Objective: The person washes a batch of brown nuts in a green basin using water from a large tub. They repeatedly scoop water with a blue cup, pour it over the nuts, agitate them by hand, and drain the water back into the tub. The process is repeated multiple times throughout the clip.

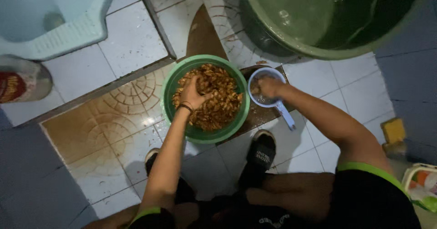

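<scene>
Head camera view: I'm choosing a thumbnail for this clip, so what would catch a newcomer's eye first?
The green basin heaped with brown pieces sits mid-frame on the wet tiled floor, with the left hand pressed into the heap. Just beside it, the right hand dips into a small white scoop with a handle. Above that, a large dark green tub of water fills the top right corner.

Black green-trimmed sleeves (359, 174), black wristband (184, 106).
</scene>
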